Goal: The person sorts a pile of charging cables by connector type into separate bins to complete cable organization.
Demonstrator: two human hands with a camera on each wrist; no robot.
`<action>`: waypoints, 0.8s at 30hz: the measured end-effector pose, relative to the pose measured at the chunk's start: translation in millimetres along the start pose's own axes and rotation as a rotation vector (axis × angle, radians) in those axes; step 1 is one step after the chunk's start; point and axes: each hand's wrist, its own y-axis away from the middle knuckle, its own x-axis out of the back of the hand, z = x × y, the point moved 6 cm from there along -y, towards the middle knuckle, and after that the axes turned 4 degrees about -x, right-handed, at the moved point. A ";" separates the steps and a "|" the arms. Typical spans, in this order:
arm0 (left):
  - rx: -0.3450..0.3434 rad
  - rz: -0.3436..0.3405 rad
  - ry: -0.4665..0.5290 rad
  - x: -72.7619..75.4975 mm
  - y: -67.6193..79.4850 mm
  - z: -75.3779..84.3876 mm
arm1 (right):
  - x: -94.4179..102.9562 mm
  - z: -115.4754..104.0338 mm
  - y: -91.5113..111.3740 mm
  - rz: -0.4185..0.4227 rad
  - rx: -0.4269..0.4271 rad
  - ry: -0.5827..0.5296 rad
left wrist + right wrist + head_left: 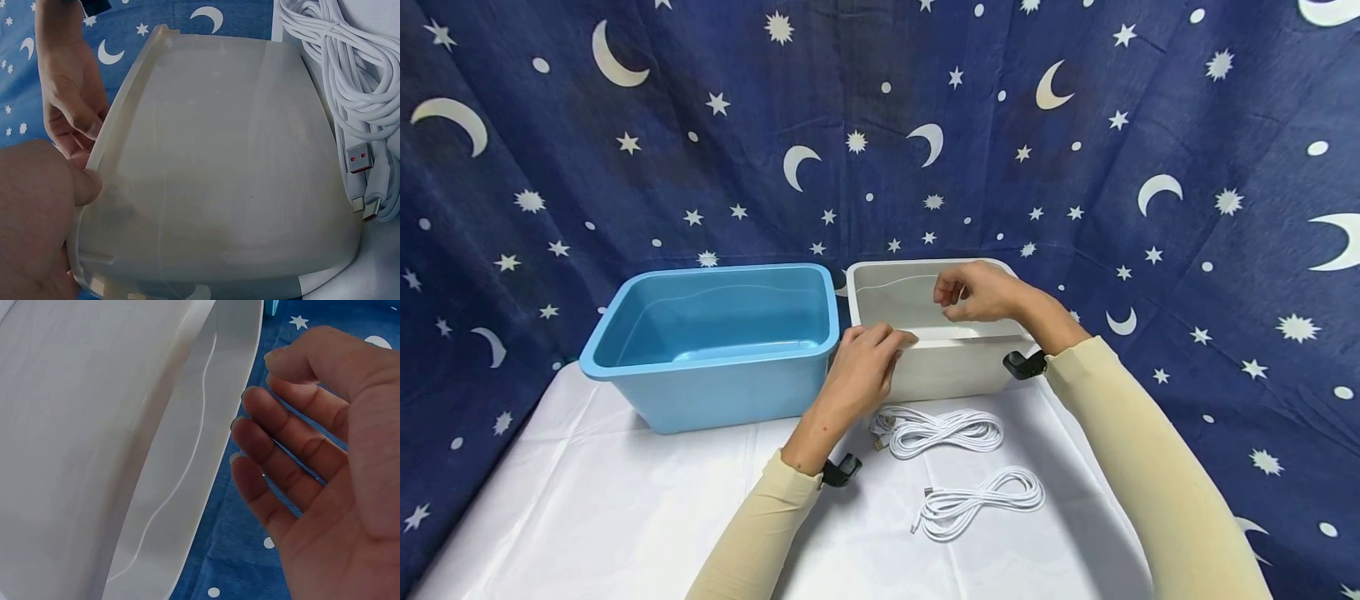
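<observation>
A white bin (pixel 951 372) stands right of a blue bin (pixel 722 402), long axis left to right. The left hand (pixel 859 367), nearer, grips its near rim toward the left; the right hand (pixel 987 292), loosely curled, empty, hovers over its opening. Coiled white cables (pixel 937 429) lie nearer. No writing is legible.

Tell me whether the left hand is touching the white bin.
Touching: in the left wrist view, the left hand has its thumb on the rim of the white bin.
</observation>
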 end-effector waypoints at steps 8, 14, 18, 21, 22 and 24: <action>0.019 -0.018 0.013 0.2 -0.6 -0.1 | -1.4 -7.6 7.9 0.011 0.057 0.053; 0.014 -0.013 0.011 -0.5 -0.5 0.2 | -5.1 -17.3 16.2 0.007 0.109 0.050; 0.016 -0.016 0.008 -1.1 -0.6 -0.4 | -5.1 -22.6 22.4 0.019 0.143 0.036; 0.019 -0.019 0.005 -1.2 -0.4 -0.7 | -4.7 -25.4 28.1 0.032 0.165 0.035; 0.019 -0.019 0.004 -1.2 -0.4 -0.7 | -4.6 -26.2 30.3 0.036 0.171 0.034; 0.018 -0.017 0.004 -1.1 -0.4 -0.8 | -4.1 -27.7 35.0 0.044 0.183 0.033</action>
